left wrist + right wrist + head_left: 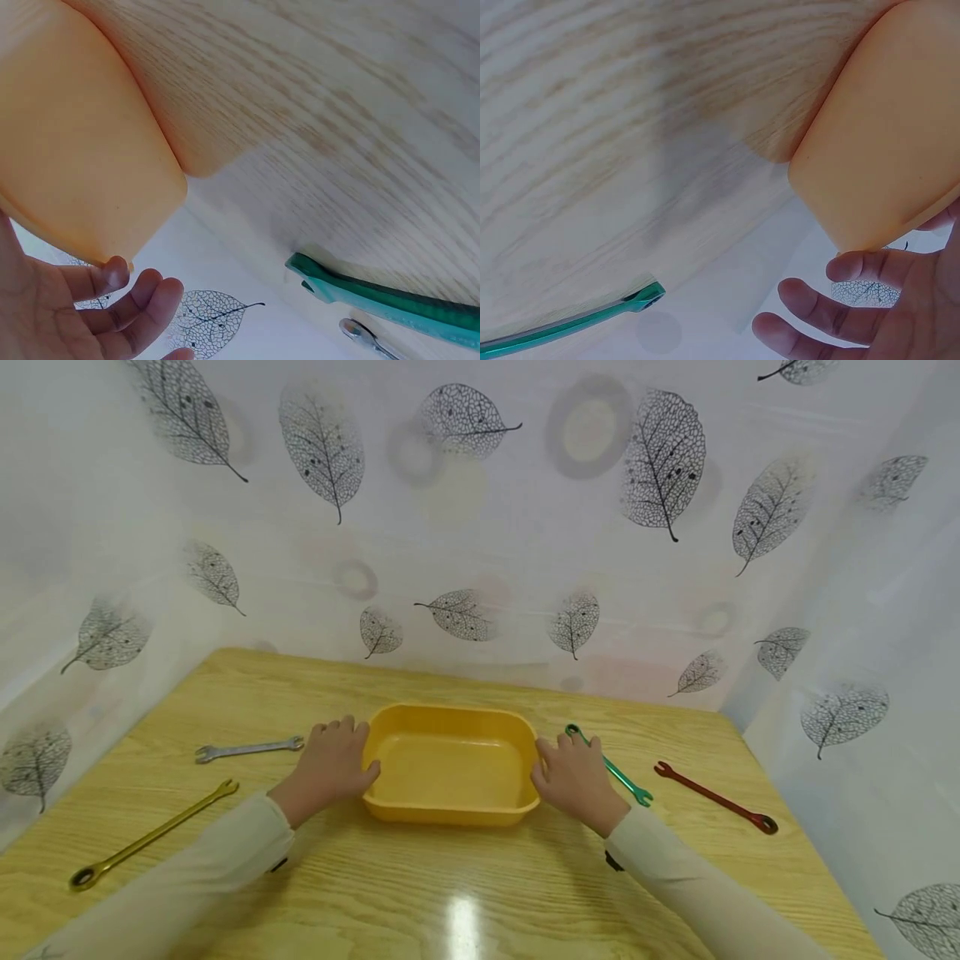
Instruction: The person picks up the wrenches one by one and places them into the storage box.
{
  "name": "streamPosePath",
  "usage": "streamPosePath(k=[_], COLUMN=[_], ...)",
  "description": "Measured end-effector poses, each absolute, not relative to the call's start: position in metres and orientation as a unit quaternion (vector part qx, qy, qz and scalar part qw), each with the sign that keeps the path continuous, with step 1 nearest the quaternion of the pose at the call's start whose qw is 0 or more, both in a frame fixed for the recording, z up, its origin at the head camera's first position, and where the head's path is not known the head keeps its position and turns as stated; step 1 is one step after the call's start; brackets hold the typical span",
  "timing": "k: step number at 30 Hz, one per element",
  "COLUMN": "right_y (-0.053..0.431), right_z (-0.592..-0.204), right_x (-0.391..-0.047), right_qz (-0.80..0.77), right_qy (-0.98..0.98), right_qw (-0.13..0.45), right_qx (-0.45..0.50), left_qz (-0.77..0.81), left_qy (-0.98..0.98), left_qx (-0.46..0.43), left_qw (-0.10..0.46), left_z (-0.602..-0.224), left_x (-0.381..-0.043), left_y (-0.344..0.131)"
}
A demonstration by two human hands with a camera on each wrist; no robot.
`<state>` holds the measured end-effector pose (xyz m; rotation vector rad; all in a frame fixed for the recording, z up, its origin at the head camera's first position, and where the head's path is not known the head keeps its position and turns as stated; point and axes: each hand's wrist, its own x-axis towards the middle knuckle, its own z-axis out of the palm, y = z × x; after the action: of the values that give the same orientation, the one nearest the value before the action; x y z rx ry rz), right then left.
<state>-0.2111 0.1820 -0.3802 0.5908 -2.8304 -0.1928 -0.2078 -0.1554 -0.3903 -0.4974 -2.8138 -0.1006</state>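
A yellow plastic basin (453, 772) sits upright on the wooden table, its inside bare. At its left end, my left hand (330, 767) grips the rim, thumb toward the inside and fingers outside. My right hand (576, 781) holds the right end in the same way. In the left wrist view, a fingertip touches the basin's rim (112, 262) while other fingers stay loosely bent off the wall. The right wrist view shows a fingertip against the basin wall (870, 172). A green wrench (626, 781) lies beside my right hand, partly hidden by it.
Left of the basin lie a silver wrench (251, 748) and a gold wrench (153, 835). A red wrench (716, 797) is at the far right. A green tool (382, 300) shows in the left wrist view. A leaf-patterned curtain (480, 527) encloses the table's back and sides.
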Motion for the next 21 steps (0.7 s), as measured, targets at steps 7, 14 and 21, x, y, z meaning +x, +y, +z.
streamPosePath(k=[7,14,21], right_y=[0.184,0.187,0.19], right_z=[-0.379,-0.38,-0.383], right_x=[-0.204,-0.198,-0.193], right_qz=[-0.077,-0.078,-0.066], right_qy=[-0.968,-0.966,-0.961], right_qw=[0.128,0.138,0.163], right_qx=[0.204,0.205,0.214], left_qz=[-0.036,-0.031,-0.04], left_qy=[-0.973,-0.973,-0.97], left_qx=[-0.18,-0.182,-0.187], left_qw=[0.141,0.139,0.149], left_z=[-0.388,-0.388,-0.389], left_x=[-0.201,-0.197,-0.193], left_y=[-0.154,-0.152,-0.15])
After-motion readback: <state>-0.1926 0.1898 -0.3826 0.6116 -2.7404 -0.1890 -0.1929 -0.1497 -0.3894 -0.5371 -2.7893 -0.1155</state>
